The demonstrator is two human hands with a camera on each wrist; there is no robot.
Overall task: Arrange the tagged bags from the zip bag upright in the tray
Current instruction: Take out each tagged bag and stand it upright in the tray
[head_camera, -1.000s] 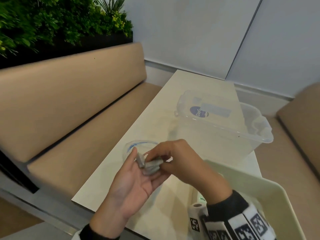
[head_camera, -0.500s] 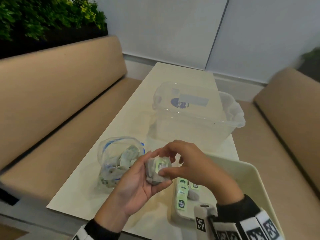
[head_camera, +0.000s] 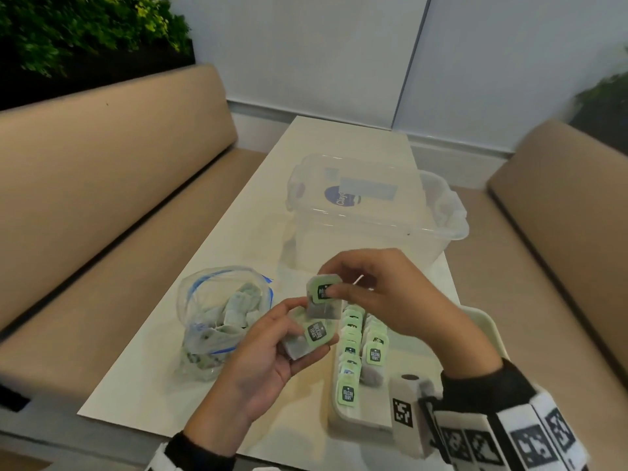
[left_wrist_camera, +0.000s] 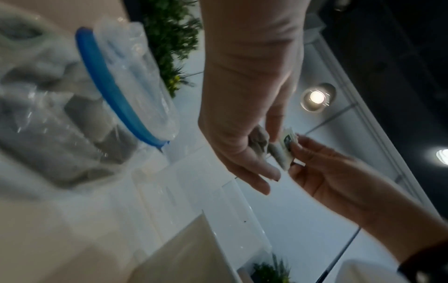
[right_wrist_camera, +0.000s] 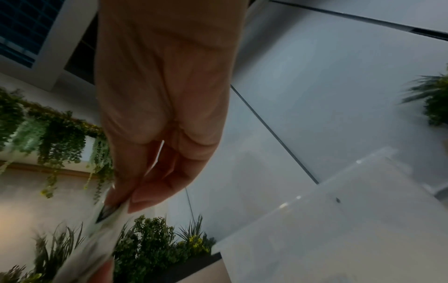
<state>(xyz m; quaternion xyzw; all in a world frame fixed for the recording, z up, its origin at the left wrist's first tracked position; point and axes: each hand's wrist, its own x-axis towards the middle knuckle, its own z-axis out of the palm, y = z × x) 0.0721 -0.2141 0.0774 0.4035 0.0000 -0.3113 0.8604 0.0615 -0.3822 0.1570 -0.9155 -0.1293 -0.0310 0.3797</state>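
Holding two tagged bags (head_camera: 317,331) (one per hand)

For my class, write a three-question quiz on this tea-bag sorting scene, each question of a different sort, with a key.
1. True or false: the right hand pinches a tagged bag by its green tag.
2. Multiple choice: the zip bag lies (A) inside the tray, (B) on the table to the left of the tray, (C) in the clear lidded tub.
3. Fill in: the left hand holds more bags, while those already placed stand in rows in the ____.

Key
1. True
2. B
3. tray
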